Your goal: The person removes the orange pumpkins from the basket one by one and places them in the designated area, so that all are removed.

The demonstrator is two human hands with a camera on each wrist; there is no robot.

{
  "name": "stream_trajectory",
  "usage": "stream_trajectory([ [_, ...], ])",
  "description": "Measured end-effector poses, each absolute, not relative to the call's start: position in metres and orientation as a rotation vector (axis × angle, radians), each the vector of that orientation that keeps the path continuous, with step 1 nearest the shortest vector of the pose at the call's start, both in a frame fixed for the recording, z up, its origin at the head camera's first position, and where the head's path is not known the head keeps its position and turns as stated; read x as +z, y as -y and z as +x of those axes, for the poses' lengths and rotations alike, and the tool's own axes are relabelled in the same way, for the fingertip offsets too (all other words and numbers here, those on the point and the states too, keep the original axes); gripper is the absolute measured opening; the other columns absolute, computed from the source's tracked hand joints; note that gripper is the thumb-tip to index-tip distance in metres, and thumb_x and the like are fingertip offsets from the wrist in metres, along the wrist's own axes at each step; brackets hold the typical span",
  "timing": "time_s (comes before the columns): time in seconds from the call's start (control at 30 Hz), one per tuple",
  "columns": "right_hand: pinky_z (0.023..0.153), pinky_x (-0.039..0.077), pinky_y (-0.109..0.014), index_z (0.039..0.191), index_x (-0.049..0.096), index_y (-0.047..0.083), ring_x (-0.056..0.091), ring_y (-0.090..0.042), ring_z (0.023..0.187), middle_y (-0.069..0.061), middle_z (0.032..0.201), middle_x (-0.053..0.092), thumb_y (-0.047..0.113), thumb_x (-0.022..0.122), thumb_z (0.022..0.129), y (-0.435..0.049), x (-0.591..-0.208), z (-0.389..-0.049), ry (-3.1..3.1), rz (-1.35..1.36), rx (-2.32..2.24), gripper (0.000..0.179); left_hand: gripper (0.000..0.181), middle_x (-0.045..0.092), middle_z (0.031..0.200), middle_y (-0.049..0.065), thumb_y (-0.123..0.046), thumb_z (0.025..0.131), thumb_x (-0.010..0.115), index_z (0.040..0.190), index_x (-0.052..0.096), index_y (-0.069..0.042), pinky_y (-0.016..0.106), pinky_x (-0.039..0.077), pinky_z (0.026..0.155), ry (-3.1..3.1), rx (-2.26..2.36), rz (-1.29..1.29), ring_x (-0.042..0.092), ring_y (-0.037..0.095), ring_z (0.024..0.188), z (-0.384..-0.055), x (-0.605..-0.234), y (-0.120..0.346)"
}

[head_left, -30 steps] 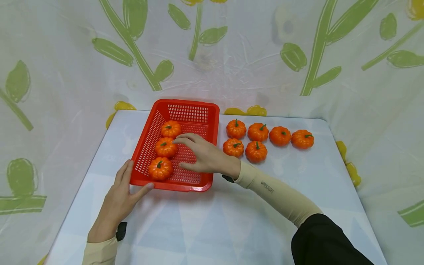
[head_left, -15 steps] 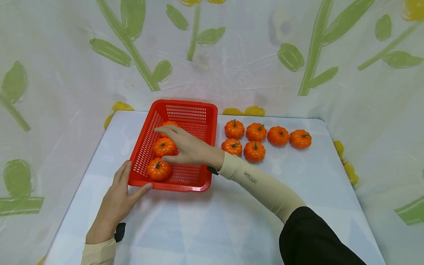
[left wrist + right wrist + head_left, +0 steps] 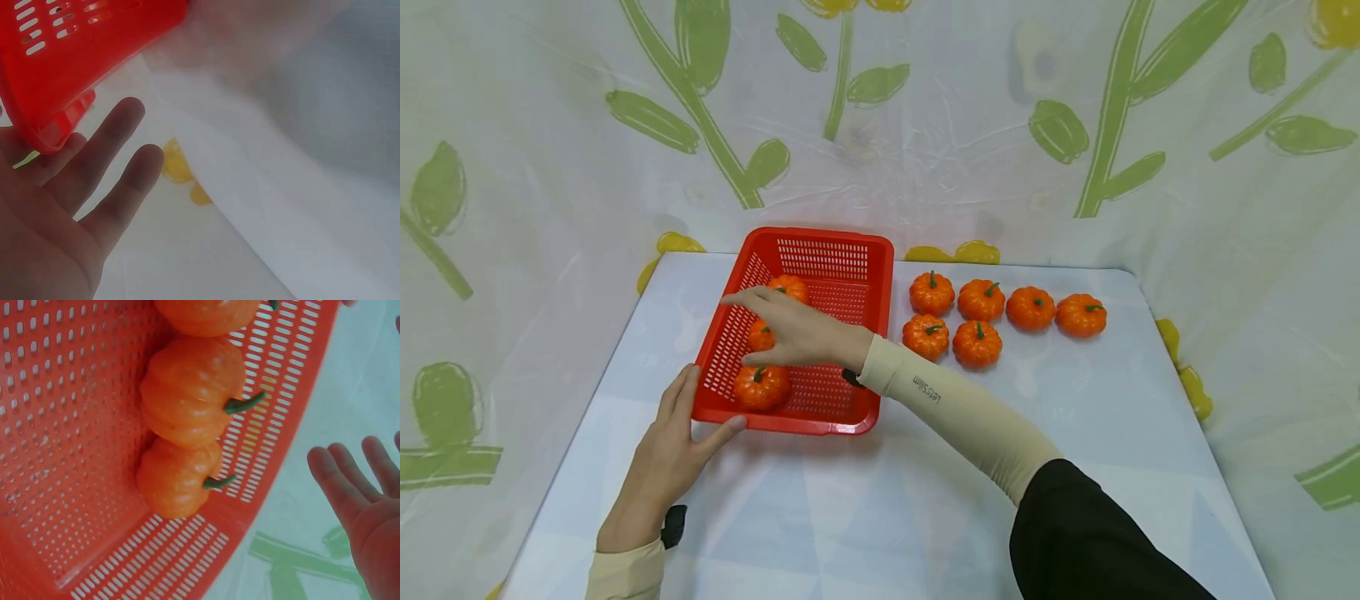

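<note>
A red slotted plastic basket (image 3: 820,422) stands on the table, with 3 small orange pumpkins along its left side. The near pumpkin (image 3: 762,389) shows whole, while the middle pumpkin (image 3: 761,336) and far pumpkin (image 3: 791,287) are partly covered by my right hand (image 3: 801,332). That hand hovers over the basket with fingers stretched out, holding nothing; the right wrist view shows its fingers (image 3: 340,481) apart from the green-stemmed pumpkins (image 3: 194,390). My left hand (image 3: 662,454) rests at the basket's near left corner, thumb on the rim, straight fingers (image 3: 103,150) beside the outer wall.
Right of the basket, several more orange pumpkins (image 3: 981,300) lie on the pale table (image 3: 880,517) in two rows. A plastic sheet (image 3: 955,150) printed with green leaves and yellow flowers hangs behind and beside the table.
My right hand has moved left across the basket, from right of the pumpkins to above the middle one and the basket's left side. The left hand and the pumpkins stay in place.
</note>
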State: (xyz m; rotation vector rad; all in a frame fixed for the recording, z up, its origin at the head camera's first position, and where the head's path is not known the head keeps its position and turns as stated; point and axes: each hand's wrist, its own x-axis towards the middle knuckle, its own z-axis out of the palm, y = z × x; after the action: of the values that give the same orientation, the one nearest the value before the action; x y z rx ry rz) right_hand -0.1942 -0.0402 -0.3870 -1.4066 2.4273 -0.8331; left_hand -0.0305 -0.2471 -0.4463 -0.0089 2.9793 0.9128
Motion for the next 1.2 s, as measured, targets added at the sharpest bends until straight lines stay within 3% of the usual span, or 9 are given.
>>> stream_trajectory([
  [0.33, 0.113, 0.035, -0.022, 0.16, 0.029, 0.021, 0.03, -0.014, 0.144, 0.002, 0.158, 0.035, 0.035, 0.08, 0.088, 0.055, -0.408, -0.191, -2.364, -1.349, -0.582, 0.089, 0.108, 0.013, 0.167, 0.019, -0.059, 0.091, 0.068, 0.164, 0.004, -0.011, 0.074, 0.04, 0.097, -2.986, 0.929, 0.004, 0.043, 0.053, 0.131, -0.03, -0.448, 0.247],
  [0.5, 0.115, 0.03, -0.021, 0.161, 0.029, 0.02, 0.029, -0.014, 0.145, 0.0, 0.16, 0.033, 0.035, 0.081, 0.088, 0.059, -0.415, -0.188, -2.353, -1.36, -0.502, 0.091, 0.108, 0.014, 0.167, 0.019, -0.057, 0.091, 0.069, 0.164, 0.005, -0.011, 0.074, 0.04, 0.097, -2.994, 0.945, 0.008, 0.042, 0.053, 0.132, -0.03, -0.448, 0.248],
  [0.9, 0.114, 0.031, -0.02, 0.159, 0.036, 0.021, 0.034, -0.013, 0.145, 0.0, 0.16, 0.035, 0.032, 0.076, 0.092, 0.062, -0.43, -0.182, -2.271, -1.4, -0.392, 0.078, 0.108, 0.014, 0.167, 0.017, -0.055, 0.091, 0.07, 0.164, 0.004, -0.012, 0.074, 0.039, 0.097, -2.993, 0.965, 0.014, 0.039, 0.052, 0.135, -0.03, -0.45, 0.248],
  [1.2, 0.113, 0.033, -0.019, 0.156, 0.042, 0.02, 0.041, -0.013, 0.14, 0.0, 0.154, 0.045, 0.034, 0.077, 0.092, 0.061, -0.436, -0.182, -2.285, -1.447, -0.275, 0.074, 0.108, 0.012, 0.168, 0.016, -0.055, 0.091, 0.07, 0.165, 0.004, -0.014, 0.074, 0.037, 0.098, -2.977, 0.978, 0.005, 0.037, 0.052, 0.137, -0.03, -0.45, 0.248],
])
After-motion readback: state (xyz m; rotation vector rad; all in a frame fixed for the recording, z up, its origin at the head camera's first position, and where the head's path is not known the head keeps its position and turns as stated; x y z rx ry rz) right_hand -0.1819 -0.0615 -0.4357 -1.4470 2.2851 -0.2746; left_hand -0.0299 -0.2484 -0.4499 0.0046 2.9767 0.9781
